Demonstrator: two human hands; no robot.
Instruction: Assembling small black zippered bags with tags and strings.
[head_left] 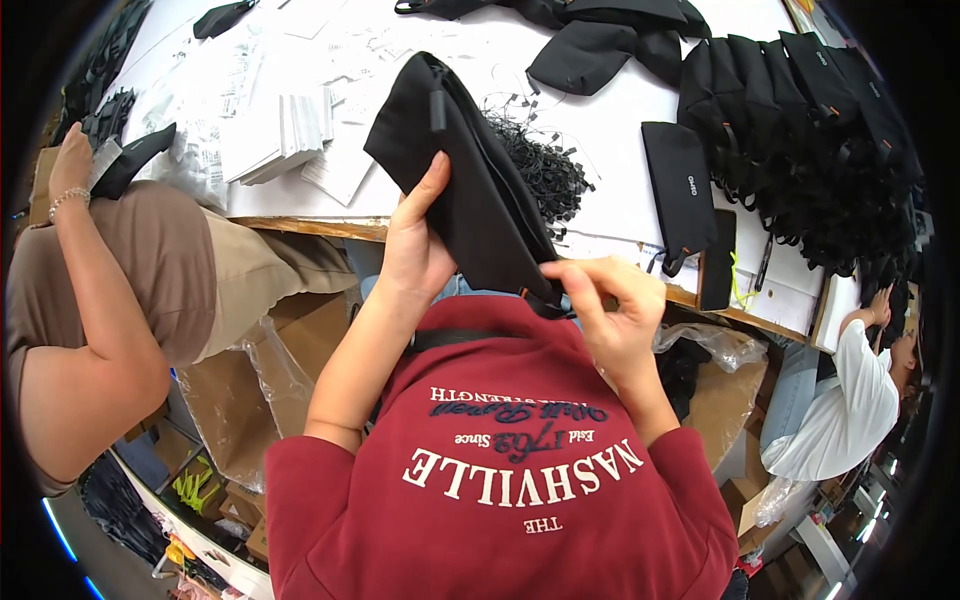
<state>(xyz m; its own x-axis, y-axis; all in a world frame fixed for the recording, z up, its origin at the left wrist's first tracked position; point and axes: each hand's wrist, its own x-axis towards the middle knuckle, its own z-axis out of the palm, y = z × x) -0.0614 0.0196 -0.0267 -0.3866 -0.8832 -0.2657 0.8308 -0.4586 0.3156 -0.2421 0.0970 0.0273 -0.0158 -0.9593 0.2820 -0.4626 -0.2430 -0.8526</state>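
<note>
A black fabric pouch [455, 195] is held up, tilted, over the table's front edge, its zipped opening parted along the right side. My left hand [420, 245] grips its lower left side, thumb lying on the fabric and the other fingers hidden behind. At the pouch's lower right end, my right hand [615, 305] is closed, thumb and forefinger pinching the edge by a small orange tab [525, 293]. Just behind the pouch lies a tangled heap of thin black cords [540, 165] with small black tags.
White card stacks [280, 138] and clear plastic bags [185, 150] lie left. Rows of black pouches [790, 120] fill the right; one flat pouch [676, 185] lies nearer. A co-worker's hand [72, 165] is at far left; another person [840, 410] sits right. Cardboard boxes [215, 410] stand below.
</note>
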